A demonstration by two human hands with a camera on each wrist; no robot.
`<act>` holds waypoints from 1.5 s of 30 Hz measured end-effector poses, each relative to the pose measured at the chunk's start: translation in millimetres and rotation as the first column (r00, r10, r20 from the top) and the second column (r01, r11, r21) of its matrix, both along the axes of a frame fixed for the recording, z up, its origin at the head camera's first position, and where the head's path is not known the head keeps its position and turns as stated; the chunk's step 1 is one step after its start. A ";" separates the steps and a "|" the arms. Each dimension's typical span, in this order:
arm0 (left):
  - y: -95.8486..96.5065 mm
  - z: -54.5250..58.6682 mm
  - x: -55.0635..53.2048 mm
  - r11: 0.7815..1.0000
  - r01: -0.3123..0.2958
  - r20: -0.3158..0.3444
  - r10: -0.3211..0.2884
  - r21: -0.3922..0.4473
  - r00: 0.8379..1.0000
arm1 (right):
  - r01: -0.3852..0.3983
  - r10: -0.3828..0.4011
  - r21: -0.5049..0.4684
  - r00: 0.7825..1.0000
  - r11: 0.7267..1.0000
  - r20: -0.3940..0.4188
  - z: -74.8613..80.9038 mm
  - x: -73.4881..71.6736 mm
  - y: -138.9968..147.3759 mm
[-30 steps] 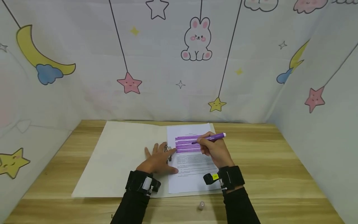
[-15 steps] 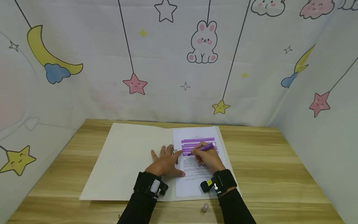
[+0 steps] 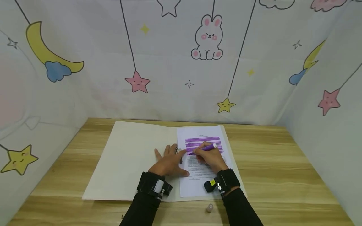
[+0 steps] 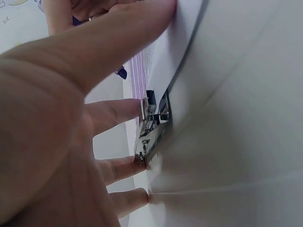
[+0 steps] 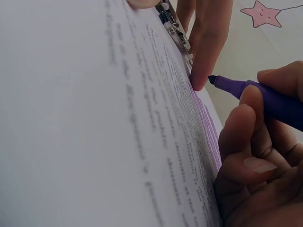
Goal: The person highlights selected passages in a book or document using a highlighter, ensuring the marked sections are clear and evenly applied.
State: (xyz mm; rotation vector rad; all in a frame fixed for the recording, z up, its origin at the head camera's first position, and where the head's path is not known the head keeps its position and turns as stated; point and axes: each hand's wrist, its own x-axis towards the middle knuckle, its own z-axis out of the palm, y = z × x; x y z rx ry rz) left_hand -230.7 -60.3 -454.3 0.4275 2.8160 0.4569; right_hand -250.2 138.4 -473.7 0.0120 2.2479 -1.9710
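In the head view, a purple marker (image 3: pixel 208 147) is pinched in my right hand (image 3: pixel 212 159), its dark tip near the left end of purple stripes across a printed sheet (image 3: pixel 195 189). The right wrist view has the marker's tip (image 5: pixel 212 80) just off the page, close to a finger of the other hand. My left hand (image 3: pixel 169 164) lies with fingers spread over the sheet's left edge, thumb and index finger on the paper. Its other fingers reach across a metal clip (image 4: pixel 152 118) in the white folder (image 3: pixel 121 163), which is spread flat beneath the sheet.
A small greyish marker cap (image 3: pixel 209 207) stands on the wooden table (image 3: pixel 277 175) in front of the folder. Cloth walls (image 3: pixel 169 103) printed with stars, moons and a rabbit enclose the table at the back and sides.
My right hand has moved left and slightly down the page, bringing the marker tip from mid-stripe to the stripes' left end. My left hand stays on the sheet. The head view has shifted slightly.
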 end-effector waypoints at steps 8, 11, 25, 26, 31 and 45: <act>5.0 3.9 -0.6 1.000 0.010 -0.012 -0.010 0.001 1.000 | -0.005 0.005 0.018 1.000 1.000 0.006 -1.3 -3.3 3.2; 5.5 4.6 -0.3 1.000 0.012 -0.013 -0.012 0.001 1.000 | -0.024 0.024 0.023 1.000 0.999 -0.002 -1.3 -3.4 3.8; 3.6 8.0 -1.7 1.000 0.011 -0.030 -0.010 0.012 0.999 | -0.101 0.106 0.090 0.993 0.991 -0.053 5.8 -2.6 3.0; 3.4 8.0 -1.6 1.000 0.009 -0.029 -0.009 0.013 1.000 | -0.107 0.112 0.092 0.992 0.990 -0.056 5.6 -2.7 2.8; 1.9 6.4 -1.1 1.000 0.004 -0.013 -0.003 0.011 1.000 | -0.135 0.142 0.084 0.987 0.987 -0.079 3.6 -3.8 0.8; -1.8 1.5 -0.7 1.000 -0.010 0.010 0.010 0.005 1.000 | -0.089 0.116 0.202 0.986 0.975 -0.124 -0.5 -2.3 -6.4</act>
